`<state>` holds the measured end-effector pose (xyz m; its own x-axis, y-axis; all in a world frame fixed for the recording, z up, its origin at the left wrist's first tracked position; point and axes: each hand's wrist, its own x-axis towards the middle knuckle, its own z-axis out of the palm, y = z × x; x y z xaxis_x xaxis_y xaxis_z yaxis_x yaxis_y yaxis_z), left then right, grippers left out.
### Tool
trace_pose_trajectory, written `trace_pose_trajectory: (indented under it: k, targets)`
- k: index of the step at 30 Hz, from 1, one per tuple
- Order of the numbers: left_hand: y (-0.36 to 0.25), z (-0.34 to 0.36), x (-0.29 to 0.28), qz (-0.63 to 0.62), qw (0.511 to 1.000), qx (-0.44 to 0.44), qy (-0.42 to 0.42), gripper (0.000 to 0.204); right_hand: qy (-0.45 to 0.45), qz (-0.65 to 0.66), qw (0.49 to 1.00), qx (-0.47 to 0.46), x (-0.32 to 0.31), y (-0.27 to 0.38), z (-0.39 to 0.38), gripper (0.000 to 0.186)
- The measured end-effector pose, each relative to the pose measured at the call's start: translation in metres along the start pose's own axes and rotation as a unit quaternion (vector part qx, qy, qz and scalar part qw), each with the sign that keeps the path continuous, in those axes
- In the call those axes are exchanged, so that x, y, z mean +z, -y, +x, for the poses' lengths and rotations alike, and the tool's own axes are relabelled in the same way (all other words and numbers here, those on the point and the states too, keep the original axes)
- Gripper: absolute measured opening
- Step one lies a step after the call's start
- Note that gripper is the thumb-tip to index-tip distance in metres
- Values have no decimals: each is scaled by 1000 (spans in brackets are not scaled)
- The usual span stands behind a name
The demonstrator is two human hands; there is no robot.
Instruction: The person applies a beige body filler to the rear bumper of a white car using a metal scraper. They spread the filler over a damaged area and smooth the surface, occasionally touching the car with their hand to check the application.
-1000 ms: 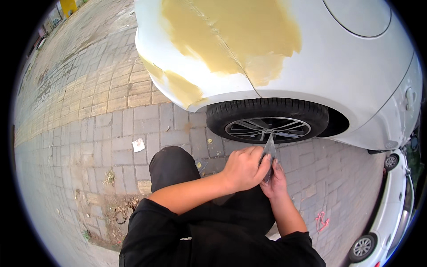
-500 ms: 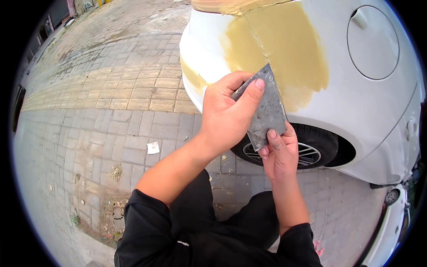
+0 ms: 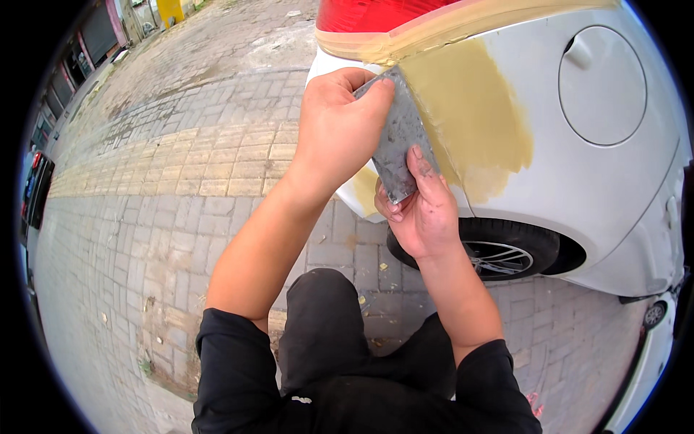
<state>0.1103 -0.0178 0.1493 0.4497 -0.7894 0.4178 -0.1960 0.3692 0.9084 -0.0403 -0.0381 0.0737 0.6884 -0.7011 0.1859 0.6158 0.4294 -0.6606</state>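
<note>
With both hands I hold a flat, dark grey rectangular sanding block (image 3: 403, 124), its surface mottled with pale smears. My left hand (image 3: 338, 119) grips the upper end, thumb on the face. The lower end is pinched by my right hand (image 3: 428, 213), whose thumb lies along the near edge. Behind the block is the rear corner of a white car (image 3: 531, 79) with a broad tan patch of filler (image 3: 473, 112) crossing a panel seam. Whether the block touches the body cannot be told. A smaller tan patch (image 3: 367, 192) shows beneath my left wrist.
Tan masking tape (image 3: 491, 23) borders the red tail light (image 3: 383, 14). A round fuel door (image 3: 602, 87) sits on the right, above the rear wheel (image 3: 510, 253). Grey and yellowish paving (image 3: 173, 224) spreads left, with another vehicle (image 3: 37, 189) at the far left edge.
Both hands and the block have moved up and left in view, toward the tail light corner. The view has shifted, so the red light now shows. Both grips stay on the block.
</note>
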Motion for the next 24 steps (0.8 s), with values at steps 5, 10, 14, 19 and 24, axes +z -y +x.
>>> trace_pose_trajectory:
  k: [5,10,14,19,24]
  targets:
    - [-5,1,-1,38,999,-13,3,26,-41,22,999,20,5,1,2,31]
    - [-6,1,0,21,1000,-21,0,26,-23,18,999,13,5,0,1,32]
    - [-8,1,-1,36,999,-26,-1,26,-22,15,1000,15,6,1,2,33]
    - [-12,0,1,48,999,-6,-25,26,-38,13,999,22,12,1,1,34]
    - [-23,-2,-4,57,998,17,-14,26,4,9,999,46,6,-3,6,37]
